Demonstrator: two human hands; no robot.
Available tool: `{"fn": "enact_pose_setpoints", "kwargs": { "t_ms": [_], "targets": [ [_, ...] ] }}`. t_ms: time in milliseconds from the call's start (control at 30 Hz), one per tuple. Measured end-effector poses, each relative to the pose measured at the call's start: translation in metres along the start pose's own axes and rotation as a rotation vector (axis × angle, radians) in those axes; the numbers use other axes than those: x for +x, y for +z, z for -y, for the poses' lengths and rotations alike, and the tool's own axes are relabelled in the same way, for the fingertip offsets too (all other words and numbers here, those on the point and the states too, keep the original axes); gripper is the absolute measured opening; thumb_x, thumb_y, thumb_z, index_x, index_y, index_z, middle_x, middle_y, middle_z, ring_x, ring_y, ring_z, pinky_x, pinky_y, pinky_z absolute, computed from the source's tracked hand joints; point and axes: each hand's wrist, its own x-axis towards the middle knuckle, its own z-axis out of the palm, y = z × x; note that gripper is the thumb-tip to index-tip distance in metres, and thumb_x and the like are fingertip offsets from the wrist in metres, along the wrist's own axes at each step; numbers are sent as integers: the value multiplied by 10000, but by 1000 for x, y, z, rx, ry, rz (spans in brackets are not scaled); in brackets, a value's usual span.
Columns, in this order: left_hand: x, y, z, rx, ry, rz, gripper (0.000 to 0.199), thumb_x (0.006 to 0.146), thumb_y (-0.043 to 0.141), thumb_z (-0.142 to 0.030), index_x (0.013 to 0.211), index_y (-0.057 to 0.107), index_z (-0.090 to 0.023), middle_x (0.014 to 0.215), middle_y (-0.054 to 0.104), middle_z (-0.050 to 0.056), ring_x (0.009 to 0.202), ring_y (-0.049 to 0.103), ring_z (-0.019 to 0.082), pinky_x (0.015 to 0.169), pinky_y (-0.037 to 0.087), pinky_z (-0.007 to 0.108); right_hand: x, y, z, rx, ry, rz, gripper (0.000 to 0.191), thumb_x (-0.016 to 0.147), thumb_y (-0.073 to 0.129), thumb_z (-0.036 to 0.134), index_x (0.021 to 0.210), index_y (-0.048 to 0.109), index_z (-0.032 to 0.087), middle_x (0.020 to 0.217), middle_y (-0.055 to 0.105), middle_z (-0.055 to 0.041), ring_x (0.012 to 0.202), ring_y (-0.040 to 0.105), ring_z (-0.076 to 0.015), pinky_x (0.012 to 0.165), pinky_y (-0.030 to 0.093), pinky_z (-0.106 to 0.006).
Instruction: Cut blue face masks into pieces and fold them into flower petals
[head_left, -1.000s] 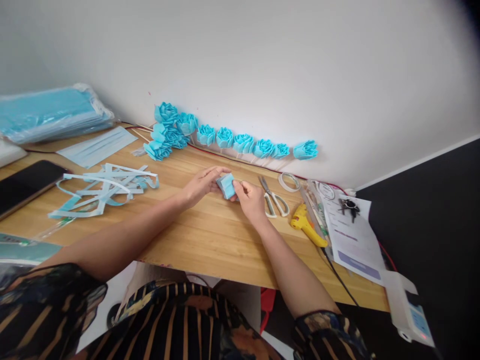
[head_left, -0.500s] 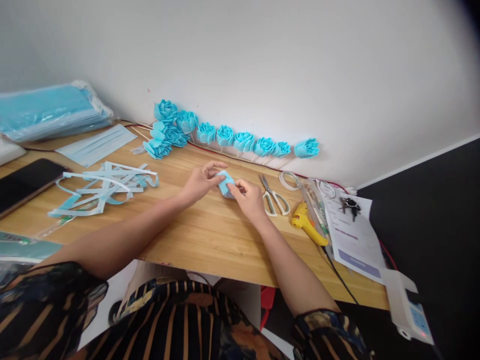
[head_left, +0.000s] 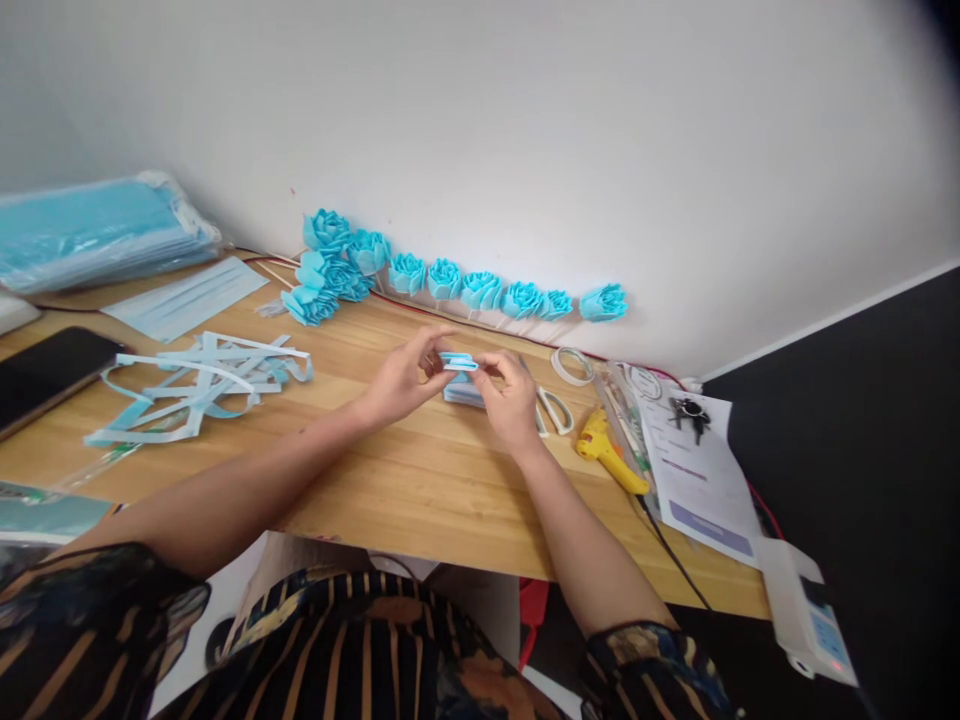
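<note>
Between my two hands is a small folded piece of blue mask fabric (head_left: pixel 459 362), its layered edge turned toward me. My left hand (head_left: pixel 407 375) pinches its left end between thumb and fingers. The right end is pinched by my right hand (head_left: pixel 508 398). Just below the held piece, a small stack of blue fabric pieces (head_left: pixel 463 392) lies on the wooden table (head_left: pixel 390 470), partly covered by my right hand. White-handled scissors (head_left: pixel 555 410) lie right of that hand, their blades mostly hidden behind it.
Blue fabric flowers (head_left: pixel 480 290) on sticks line the wall. Cut strips (head_left: pixel 202 385), a flat mask (head_left: pixel 187 298), a phone (head_left: pixel 56 375) and bagged masks (head_left: pixel 105 230) are at left. A tape roll (head_left: pixel 572 366), yellow glue gun (head_left: pixel 611 452), keys (head_left: pixel 690 412) and paper (head_left: pixel 701 480) lie right.
The blue fabric has turned from showing its flat face to showing its folded, layered edge. The stack beneath it shows more clearly. My right hand now covers the scissor blades.
</note>
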Motion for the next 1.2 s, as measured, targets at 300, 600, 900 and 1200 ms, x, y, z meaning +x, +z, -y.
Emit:
{"fn": "enact_pose_setpoints", "kwargs": {
  "t_ms": [300, 600, 900, 1200],
  "targets": [
    [4, 1, 7, -174, -127, 4, 394, 745, 736, -348, 1053, 569, -168, 911, 644, 39, 794, 596, 144, 746, 477, 266, -1, 1, 2, -14, 26, -18, 102, 879, 619, 315, 870, 667, 226, 792, 648, -20, 769, 599, -170, 722, 492, -296],
    [4, 0, 3, -32, -190, 51, 194, 771, 628, -352, 722, 616, -164, 647, 573, -3, 638, 503, 134, 604, 373, 239, -3, 2, 2, 65, 24, 29, 118, 866, 631, 346, 911, 629, 238, 914, 662, -38, 863, 624, -177, 759, 545, -312],
    [4, 1, 6, 115, -179, 66, 209, 769, 587, -357, 682, 605, -168, 630, 574, 2, 624, 496, 138, 581, 349, 235, -2, 2, 2, 80, 38, 7, 120, 853, 655, 328, 929, 634, 238, 941, 667, -34, 878, 628, -176, 763, 542, -310],
    [2, -4, -1, -50, -154, 133, 383, 883, 500, -479, 683, 588, -164, 649, 546, 6, 645, 492, 142, 610, 377, 248, -2, 2, -5, 18, 128, -7, 132, 848, 641, 355, 838, 642, 223, 811, 650, -13, 757, 609, -163, 730, 515, -295]
  ]
}}
